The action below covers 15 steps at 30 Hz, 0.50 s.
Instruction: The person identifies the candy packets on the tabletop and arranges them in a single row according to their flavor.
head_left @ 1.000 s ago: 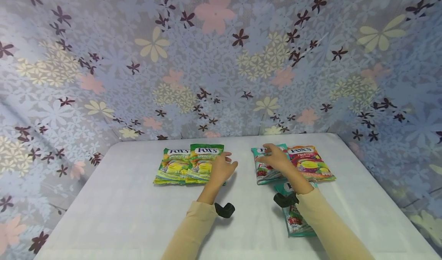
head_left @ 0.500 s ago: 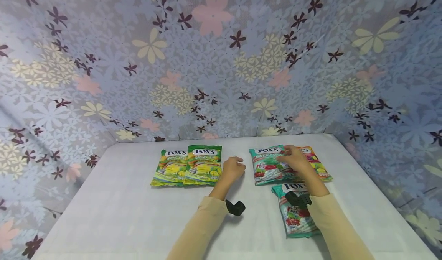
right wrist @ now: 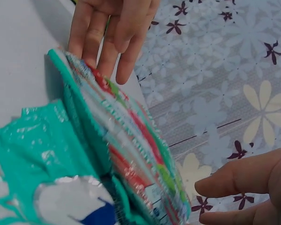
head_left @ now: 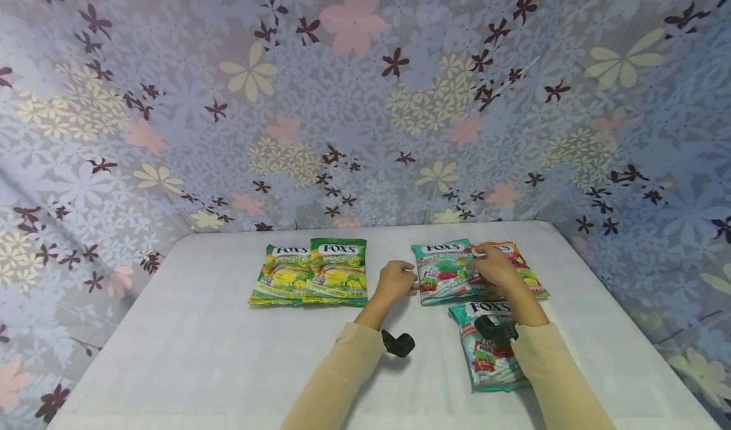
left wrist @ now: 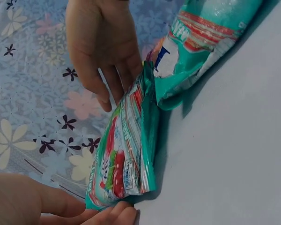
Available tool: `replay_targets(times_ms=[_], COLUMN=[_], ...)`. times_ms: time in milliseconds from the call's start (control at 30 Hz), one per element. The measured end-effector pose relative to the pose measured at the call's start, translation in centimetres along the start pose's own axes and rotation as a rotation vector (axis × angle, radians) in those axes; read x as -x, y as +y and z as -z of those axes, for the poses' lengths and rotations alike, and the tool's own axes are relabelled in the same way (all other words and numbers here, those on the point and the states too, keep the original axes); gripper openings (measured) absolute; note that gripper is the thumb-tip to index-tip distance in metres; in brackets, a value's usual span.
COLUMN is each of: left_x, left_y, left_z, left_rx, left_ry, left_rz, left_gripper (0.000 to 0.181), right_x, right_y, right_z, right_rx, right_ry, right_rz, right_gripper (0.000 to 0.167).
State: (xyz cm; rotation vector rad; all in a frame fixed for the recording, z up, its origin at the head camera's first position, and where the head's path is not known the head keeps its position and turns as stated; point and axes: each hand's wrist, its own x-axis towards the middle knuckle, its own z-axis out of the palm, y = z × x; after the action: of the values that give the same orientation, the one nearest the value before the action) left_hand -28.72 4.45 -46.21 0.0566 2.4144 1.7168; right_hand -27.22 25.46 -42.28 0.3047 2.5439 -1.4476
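Steadying a teal candy bag (head_left: 440, 276) right of the frame's centre, two bare hands flank it on a white table (head_left: 228, 360). The left hand (head_left: 395, 280) is at the bag's left edge, fingers fairly straight and touching it; the right hand (head_left: 495, 269) is at the right edge, fingers extended, thumb apart from them. Neither seems to have a firm grip. An orange candy bag (head_left: 526, 273) lies farther right, partly hidden by the right hand and apparently overlapped by the teal one.

Left of centre, one green candy bag (head_left: 335, 279) overlaps another green candy bag (head_left: 277, 284); both lie flat, away from the hands, and look settled. The teal bag between the hands looks nearly placed, its position perhaps not yet final. A second teal candy bag (head_left: 482, 354), lower right beneath the right forearm, sits below this row, slightly tilted, and seems yet to be dealt with.
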Motion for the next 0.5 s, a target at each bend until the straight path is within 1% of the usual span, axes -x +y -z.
replay_targets(times_ms=[100,167,233,367,500], left_x=[-0.18,-0.2,-0.15,0.01,0.08], left_y=[-0.08,-0.12,-0.16,-0.08,0.0], left_z=[-0.26,-0.37,-0.38,-0.23,-0.13], left_rx=[0.025,0.015,-0.009,-0.099,-0.148], left_ry=[-0.018,-0.022,-0.022,0.0,0.015], left_rz=[0.028,0.031,0.024,-0.019,-0.035], left_gripper=[0.026,0.025,0.025,0.023,0.022], right_x=[-0.06,-0.14,-0.24,-0.53,-0.75], right_y=[0.15,0.28,0.34,0.47,0.55], right_z=[0.05,0.04,0.01,-0.14,-0.26], right_rx=[-0.005,0.0,0.002,0.001,0.029], right_ry=[-0.011,-0.015,-0.014,-0.009,0.0], right_rz=[-0.018,-0.019,-0.02,-0.018,-0.005], right_gripper=[0.07,0.069,0.068,0.065,0.062])
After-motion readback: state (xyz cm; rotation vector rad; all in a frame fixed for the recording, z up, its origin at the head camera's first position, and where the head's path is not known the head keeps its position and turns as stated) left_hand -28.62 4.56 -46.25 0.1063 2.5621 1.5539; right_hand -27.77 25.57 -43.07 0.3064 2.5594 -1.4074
